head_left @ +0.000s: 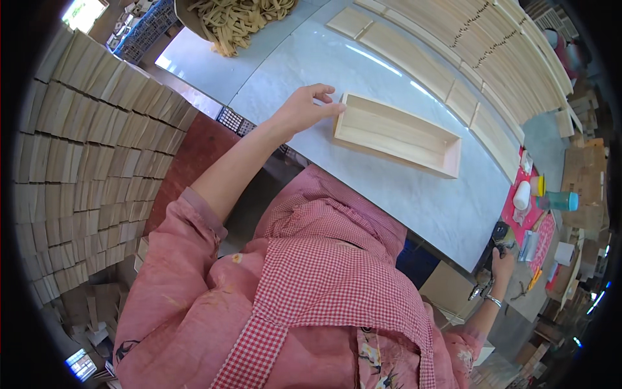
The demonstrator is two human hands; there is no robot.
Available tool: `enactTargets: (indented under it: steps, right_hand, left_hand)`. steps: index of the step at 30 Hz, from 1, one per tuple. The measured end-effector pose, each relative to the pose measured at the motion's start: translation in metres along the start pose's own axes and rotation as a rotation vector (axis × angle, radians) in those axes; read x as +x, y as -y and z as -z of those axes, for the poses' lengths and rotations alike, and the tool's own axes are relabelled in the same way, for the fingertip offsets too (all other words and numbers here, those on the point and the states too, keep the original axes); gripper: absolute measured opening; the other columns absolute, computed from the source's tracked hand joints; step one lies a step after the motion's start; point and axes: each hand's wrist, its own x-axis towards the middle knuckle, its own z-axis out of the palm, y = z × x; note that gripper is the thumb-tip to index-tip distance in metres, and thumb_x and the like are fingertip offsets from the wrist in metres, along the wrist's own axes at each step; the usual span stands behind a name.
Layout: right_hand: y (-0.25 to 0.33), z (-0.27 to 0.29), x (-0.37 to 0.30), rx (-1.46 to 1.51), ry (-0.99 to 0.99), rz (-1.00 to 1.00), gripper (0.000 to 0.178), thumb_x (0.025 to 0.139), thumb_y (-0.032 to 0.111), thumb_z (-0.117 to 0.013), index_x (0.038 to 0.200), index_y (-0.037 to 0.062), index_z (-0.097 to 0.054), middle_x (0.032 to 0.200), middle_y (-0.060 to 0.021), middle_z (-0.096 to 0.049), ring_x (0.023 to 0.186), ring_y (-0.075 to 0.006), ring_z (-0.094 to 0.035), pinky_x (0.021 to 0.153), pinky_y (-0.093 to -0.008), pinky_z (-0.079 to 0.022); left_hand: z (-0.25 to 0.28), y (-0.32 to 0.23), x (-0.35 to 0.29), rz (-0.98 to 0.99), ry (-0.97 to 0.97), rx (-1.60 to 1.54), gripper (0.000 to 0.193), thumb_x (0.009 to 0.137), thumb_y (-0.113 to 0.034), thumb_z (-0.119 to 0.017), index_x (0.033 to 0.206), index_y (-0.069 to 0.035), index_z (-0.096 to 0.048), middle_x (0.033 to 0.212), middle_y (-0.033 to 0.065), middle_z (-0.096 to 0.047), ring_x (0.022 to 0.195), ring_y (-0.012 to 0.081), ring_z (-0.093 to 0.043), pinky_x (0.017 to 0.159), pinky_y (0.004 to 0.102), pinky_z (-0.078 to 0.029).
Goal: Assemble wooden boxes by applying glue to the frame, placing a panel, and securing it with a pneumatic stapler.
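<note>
My left hand [308, 109], fingers loosely parted, touches its thumb to the end of the wooden box [396, 133] just to its right on the worktop [395, 204]. Well off rightward, my right hand [502, 264] meets a black object [499, 231]; I cannot tell its grip.

Your long, shallow wooden box [398, 129]: pale, plain, open side up; lies slantwise on the table [414, 201], left end by your left thumb [334, 109]; at your right hand [503, 264], a dark thing [499, 231], details unclear.
</note>
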Motion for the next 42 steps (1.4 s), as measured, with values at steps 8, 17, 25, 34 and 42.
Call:
enactTargets:
  steps: [8,17,25,34,42]
  right_hand:
    - [0.213,0.015,-0.019,0.706,-0.21,0.399,0.036,0.099,0.026,-0.066,0.125,0.0019,-0.068,0.119,-0.015,-0.072,0.104,-0.027,-0.069,0.084,-0.0363,-0.057]
    - [0.31,-0.002,-0.034,0.78,-0.092,0.46,0.032,0.101,0.021,-0.054,0.119,-0.0022,-0.068,0.088,-0.0155,-0.071,0.071,-0.0243,-0.059,0.066,-0.0344,-0.048]
    - [0.305,-0.004,-0.033,0.846,-0.102,0.478,0.032,0.101,0.019,-0.052,0.117,-0.003,-0.069,0.079,-0.0137,-0.068,0.065,-0.0223,-0.055,0.064,-0.0341,-0.045]
    - [0.299,-0.007,-0.032,1.051,-0.055,0.452,0.034,0.102,0.022,-0.055,0.117,-0.0056,-0.068,0.092,-0.0091,-0.072,0.074,-0.0176,-0.057,0.068,-0.0289,-0.048]
    - [0.295,-0.007,-0.02,1.272,0.229,0.286,0.03,0.1,0.026,-0.061,0.097,-0.0022,-0.067,0.077,-0.0027,-0.061,0.065,-0.0116,-0.05,0.06,-0.0253,-0.044]
  left_hand:
    - [-0.024,-0.002,0.005,-0.068,-0.003,0.103,0.055,0.088,-0.018,-0.076,0.133,0.009,-0.06,0.116,0.0185,-0.067,0.107,0.023,-0.064,0.092,0.0308,-0.052]
    - [-0.024,-0.01,0.003,0.093,0.115,-0.122,0.045,0.096,-0.008,-0.064,0.137,0.007,-0.058,0.119,0.0152,-0.069,0.103,0.0193,-0.064,0.091,0.0284,-0.054]
    - [-0.018,-0.017,-0.001,0.116,0.131,-0.193,0.044,0.099,-0.011,-0.062,0.139,0.005,-0.057,0.12,0.0162,-0.067,0.1,0.0215,-0.064,0.091,0.0331,-0.055]
    - [-0.018,-0.022,-0.009,0.192,0.123,-0.288,0.043,0.1,-0.014,-0.061,0.138,0.005,-0.057,0.124,0.0166,-0.064,0.103,0.0221,-0.063,0.091,0.0356,-0.055]
    - [-0.01,-0.032,-0.012,0.426,0.12,-0.17,0.036,0.099,-0.03,-0.065,0.114,0.003,-0.061,0.098,0.0115,-0.06,0.086,0.0185,-0.061,0.078,0.0332,-0.054]
